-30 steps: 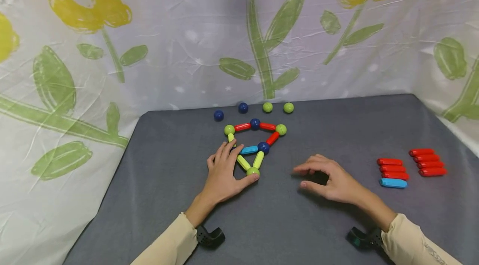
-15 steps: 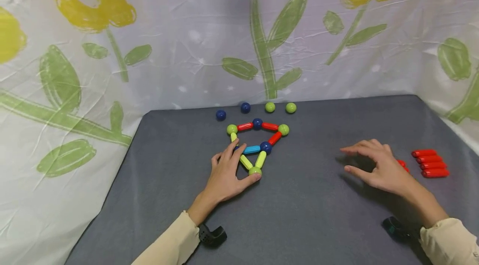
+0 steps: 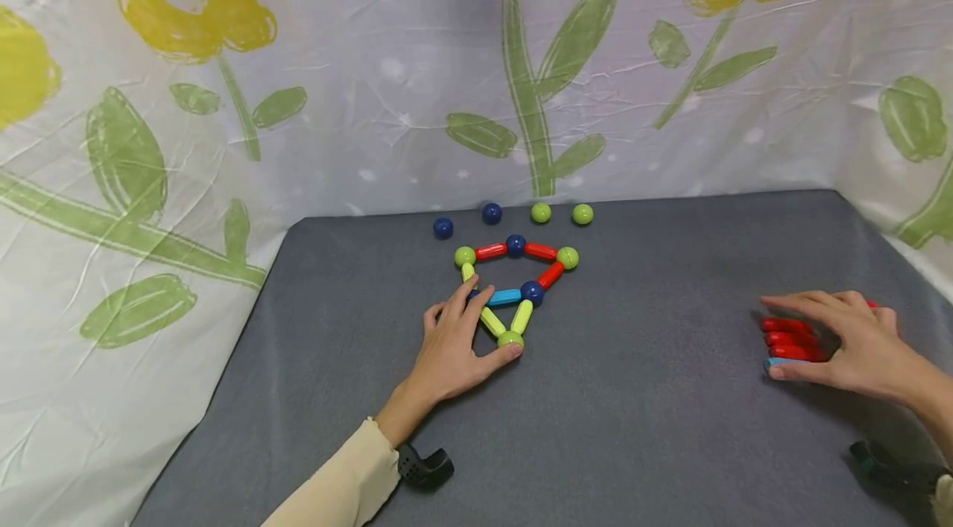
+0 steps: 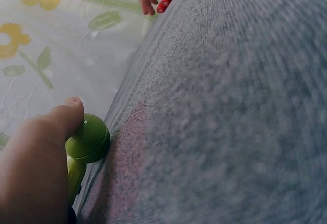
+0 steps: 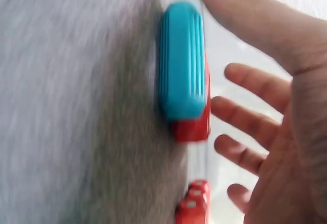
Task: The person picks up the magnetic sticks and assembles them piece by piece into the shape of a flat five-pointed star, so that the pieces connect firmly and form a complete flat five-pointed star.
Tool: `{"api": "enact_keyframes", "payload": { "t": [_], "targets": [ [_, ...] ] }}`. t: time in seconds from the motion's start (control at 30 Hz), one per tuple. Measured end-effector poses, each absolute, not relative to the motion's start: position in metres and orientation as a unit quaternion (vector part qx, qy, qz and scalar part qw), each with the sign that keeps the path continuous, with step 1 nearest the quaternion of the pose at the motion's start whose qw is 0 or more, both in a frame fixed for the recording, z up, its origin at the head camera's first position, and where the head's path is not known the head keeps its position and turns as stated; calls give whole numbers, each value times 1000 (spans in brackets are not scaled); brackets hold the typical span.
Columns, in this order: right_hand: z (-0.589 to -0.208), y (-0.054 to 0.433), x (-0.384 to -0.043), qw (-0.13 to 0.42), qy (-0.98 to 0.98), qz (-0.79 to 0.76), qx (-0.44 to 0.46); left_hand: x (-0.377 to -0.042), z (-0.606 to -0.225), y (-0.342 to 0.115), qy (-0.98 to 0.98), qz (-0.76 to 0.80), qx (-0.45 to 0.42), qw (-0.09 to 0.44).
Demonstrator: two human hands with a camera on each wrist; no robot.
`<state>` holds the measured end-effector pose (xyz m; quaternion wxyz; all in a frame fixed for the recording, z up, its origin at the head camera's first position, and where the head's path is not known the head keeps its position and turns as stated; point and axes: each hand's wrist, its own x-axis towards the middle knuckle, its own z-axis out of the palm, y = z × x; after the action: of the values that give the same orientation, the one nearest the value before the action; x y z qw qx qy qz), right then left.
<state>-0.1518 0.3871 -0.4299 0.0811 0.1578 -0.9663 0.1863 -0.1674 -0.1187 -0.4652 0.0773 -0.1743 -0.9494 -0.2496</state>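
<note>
My left hand [image 3: 454, 345] rests against a flat figure of magnetic sticks and balls. Its thumb touches the light green ball [image 3: 510, 342] at the near tip, also seen in the left wrist view, and its fingertips cover a dark blue ball at the left corner. Yellow-green sticks [image 3: 523, 317] and a light blue stick [image 3: 505, 296] form a triangle; red sticks [image 3: 551, 275] continue behind it. Far right, my right hand [image 3: 856, 345] hovers over a row of red sticks [image 3: 787, 338] and one light blue stick [image 5: 183, 60], thumb and fingers spread apart around them, gripping nothing.
Two loose dark blue balls [image 3: 442, 227] and two light green balls [image 3: 582, 214] lie along the back of the grey table [image 3: 640, 428]. Another group of red sticks [image 5: 194, 203] lies beyond the first row, mostly hidden by my right hand. A flowered cloth [image 3: 357, 97] hangs behind.
My right hand has travelled right, from the middle of the table to the row of red and light blue sticks. My left hand stays on the figure.
</note>
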Motion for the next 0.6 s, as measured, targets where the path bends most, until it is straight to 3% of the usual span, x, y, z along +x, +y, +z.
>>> {"api": "enact_keyframes", "payload": {
  "t": [0.2, 0.6],
  "targets": [
    [-437, 397, -149, 53, -979, 138, 137, -167, -465, -119, -949, -251, -174, 75],
    [-436, 368, -166, 88, -958, 190, 197, -167, -463, -119, -947, -256, -182, 72]
  ]
}}
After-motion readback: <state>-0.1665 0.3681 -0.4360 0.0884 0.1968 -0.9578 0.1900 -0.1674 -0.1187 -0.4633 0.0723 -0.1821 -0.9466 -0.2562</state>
